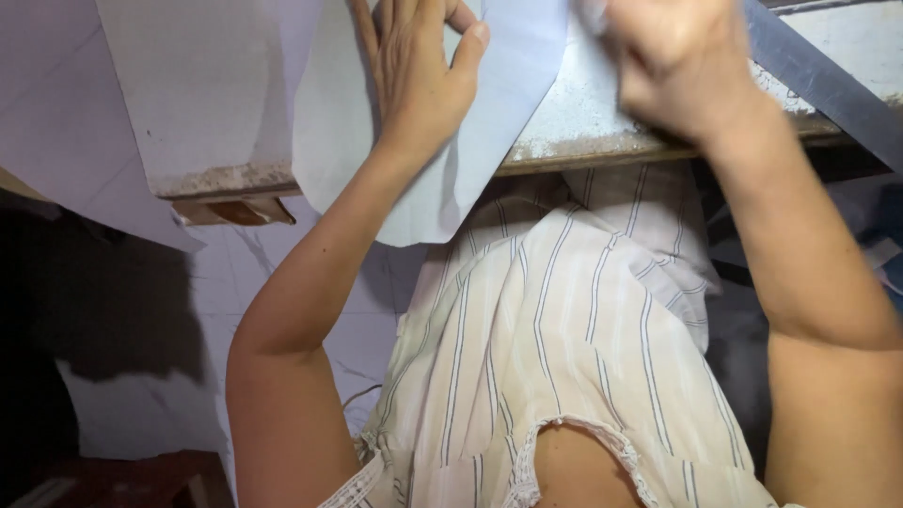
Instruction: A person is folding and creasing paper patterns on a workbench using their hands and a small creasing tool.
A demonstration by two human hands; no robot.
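While the left hand [414,71] presses flat, fingers extended, on the white paper sheet [433,179] draped over the table edge [583,150], the right hand [673,61] is clenched beside it; contents indeterminate. Paper appears light, limp, crease-prone: grip near its edge.

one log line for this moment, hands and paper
left hand: flat on white paper sheet | right hand: fisted, blurred, at sheet's top edge | sheet: overhangs worn table edge
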